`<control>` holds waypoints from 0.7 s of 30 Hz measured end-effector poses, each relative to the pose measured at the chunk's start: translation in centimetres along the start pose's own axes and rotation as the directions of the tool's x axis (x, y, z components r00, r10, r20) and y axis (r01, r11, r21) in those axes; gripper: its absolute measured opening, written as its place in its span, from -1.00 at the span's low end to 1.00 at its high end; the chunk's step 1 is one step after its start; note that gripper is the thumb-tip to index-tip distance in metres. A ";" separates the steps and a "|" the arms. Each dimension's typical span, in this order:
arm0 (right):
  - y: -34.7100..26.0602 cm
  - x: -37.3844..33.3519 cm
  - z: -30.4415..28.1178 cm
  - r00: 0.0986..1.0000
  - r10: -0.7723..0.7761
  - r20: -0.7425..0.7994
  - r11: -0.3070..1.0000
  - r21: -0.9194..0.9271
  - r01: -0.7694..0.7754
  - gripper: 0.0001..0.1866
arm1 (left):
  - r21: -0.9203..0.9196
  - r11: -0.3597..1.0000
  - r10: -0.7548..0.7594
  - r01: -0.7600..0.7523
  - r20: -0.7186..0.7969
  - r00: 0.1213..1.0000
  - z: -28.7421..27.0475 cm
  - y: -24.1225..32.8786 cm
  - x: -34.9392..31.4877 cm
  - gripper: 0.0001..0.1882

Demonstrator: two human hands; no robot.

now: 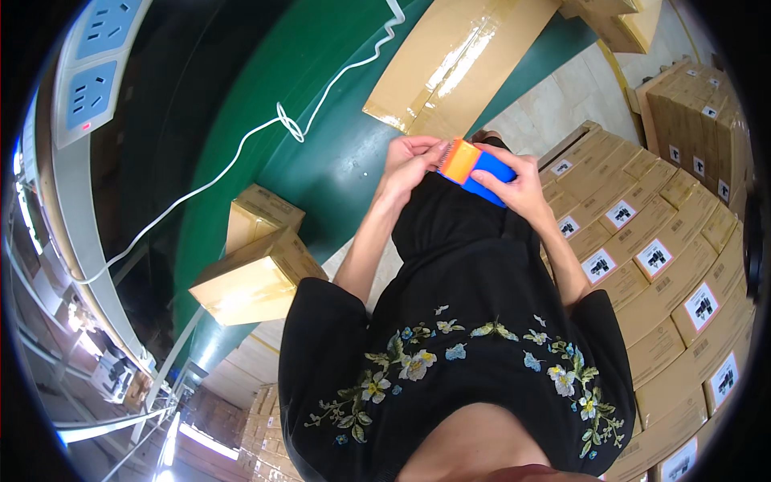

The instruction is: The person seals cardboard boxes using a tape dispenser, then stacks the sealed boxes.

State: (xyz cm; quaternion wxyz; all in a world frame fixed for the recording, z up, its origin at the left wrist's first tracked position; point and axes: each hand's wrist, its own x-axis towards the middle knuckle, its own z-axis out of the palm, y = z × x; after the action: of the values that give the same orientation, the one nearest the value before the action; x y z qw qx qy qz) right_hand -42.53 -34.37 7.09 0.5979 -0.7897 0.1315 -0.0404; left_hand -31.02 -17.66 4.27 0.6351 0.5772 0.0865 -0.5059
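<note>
Above my lap, a blue and orange tape dispenser [459, 163] with a toothed edge is gripped by my right hand [524, 183]. My right fingers and thumb close round its blue part. My left hand [408, 167] is at the toothed orange end, fingertips pinched together against it. Whatever lies between those fingertips, perhaps the tape's end, is too small to make out. Just beyond my hands lies a large cardboard carton [458, 60], its seam closed with shiny clear tape.
A green table [337, 173] spans the left and front. On it are a white cord [205, 186] and two small cartons, one [261, 215] behind the other [261, 277]. Labelled cartons [642, 321] are stacked on my right. A socket strip [88, 92] is at upper left.
</note>
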 end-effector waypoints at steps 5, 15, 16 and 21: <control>0.2 -2.7 1.4 0.993 0.114 0.010 0.951 -0.292 -0.106 -0.58 | 0.250 0.936 0.292 -0.250 -0.151 0.944 -6.7 -0.3 3.0 -0.93; 5.7 -2.2 3.6 0.961 0.276 -0.031 0.920 -0.281 -0.274 -0.54 | 0.665 0.739 0.379 -0.108 -0.278 0.883 -12.8 3.5 7.3 -0.70; 5.7 -1.8 4.0 0.948 0.319 -0.022 0.918 -0.242 -0.314 -0.49 | 0.669 0.735 0.380 -0.111 -0.271 0.884 -13.1 3.4 7.6 -0.70; 5.9 -1.3 5.1 0.950 0.303 -0.072 0.920 -0.237 -0.311 -0.49 | 0.933 0.353 0.518 -0.076 -0.127 0.846 -13.8 1.9 9.1 -0.58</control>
State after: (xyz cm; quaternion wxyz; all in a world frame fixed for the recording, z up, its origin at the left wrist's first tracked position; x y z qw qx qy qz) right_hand -43.60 -30.76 0.19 0.4923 -0.8263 0.2677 0.0569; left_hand -18.74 -11.63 -5.19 0.2721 0.9211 -0.1802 -0.2123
